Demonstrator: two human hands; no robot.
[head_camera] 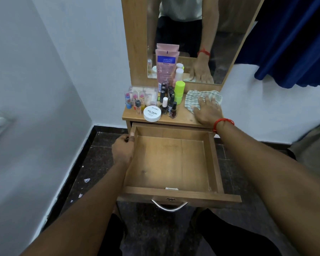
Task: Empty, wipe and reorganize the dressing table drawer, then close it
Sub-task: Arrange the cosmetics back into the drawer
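The wooden drawer (215, 159) of the dressing table is pulled fully out and holds nothing inside. My left hand (123, 150) grips its left side wall, thumb over the rim. On the right of the tabletop (185, 117) lies a striped green-and-white cloth (196, 97), and my right hand (207, 111) rests flat on it with fingers spread. Cosmetics crowd the left of the tabletop: a white nail polish remover tub (152, 113), several nail polish bottles (169, 104), lip balm tubes (134, 98), a pink tube (165, 67) and a lime green container (179, 91).
A mirror (220, 52) in a wooden frame rises behind the tabletop. A metal handle (169, 206) hangs on the drawer front. White walls stand left and right, a blue curtain (294, 43) hangs at upper right, and the floor (92, 163) is dark stone.
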